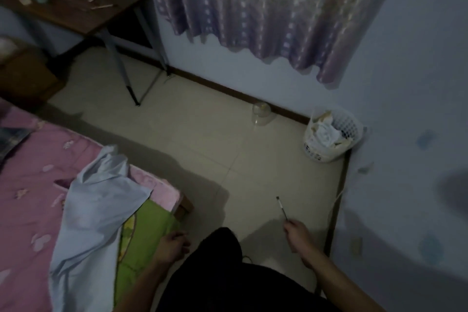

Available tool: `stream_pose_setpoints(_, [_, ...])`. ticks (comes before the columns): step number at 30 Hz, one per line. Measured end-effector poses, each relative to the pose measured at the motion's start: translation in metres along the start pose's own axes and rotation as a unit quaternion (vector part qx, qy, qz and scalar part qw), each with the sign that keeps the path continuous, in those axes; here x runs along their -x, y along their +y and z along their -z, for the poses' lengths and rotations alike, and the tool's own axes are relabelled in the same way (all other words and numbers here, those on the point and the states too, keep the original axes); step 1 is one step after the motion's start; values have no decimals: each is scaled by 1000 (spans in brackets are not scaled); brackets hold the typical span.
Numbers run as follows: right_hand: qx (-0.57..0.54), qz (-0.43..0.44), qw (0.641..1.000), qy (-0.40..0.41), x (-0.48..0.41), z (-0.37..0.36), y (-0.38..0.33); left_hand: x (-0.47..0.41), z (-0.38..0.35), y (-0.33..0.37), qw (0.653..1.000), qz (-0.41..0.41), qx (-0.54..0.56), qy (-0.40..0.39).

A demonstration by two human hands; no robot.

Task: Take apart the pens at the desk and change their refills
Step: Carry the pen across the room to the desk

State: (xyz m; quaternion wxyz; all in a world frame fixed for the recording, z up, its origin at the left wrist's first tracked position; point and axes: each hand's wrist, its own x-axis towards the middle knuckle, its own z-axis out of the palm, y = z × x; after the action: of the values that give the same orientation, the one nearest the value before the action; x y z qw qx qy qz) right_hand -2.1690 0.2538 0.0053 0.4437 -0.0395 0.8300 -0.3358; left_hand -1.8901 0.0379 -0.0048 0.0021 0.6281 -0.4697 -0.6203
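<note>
My right hand [297,234] is low at the right and grips a thin refill [281,208] that points up and away over the floor. My left hand [173,244] hangs at the edge of the bed with its fingers curled; whether it holds anything is hidden. The brown desk [83,16] stands far off at the top left. Several pale pens [101,6] lie on its top beside a blurred cluster of bottles and cups.
A bed [38,180] with a pink cover, a light blue cloth and a green sheet fills the left. A white mesh waste basket [331,134] full of paper sits in the right corner. A clear jar [262,113] stands by the wall under the curtain.
</note>
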Motion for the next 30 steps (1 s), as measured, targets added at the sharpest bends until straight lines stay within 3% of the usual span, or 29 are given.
stream_pose_setpoints(8, [73,49,996,-33,-133,7,-122,-70,-27,83,995,31,94,25])
stream_pose_setpoints(15, [111,21,993,-34,-249,50,-212,-170,-41,226,996,28,86,24])
stream_pose_setpoints(21, [110,-54,992,-40,-327,86,-293,-243,-40,371,996,-13,84,32])
stream_pose_setpoints(30, [138,-73,982,-103,-449,71,-429,-326,-36,484,989,-17,134,66])
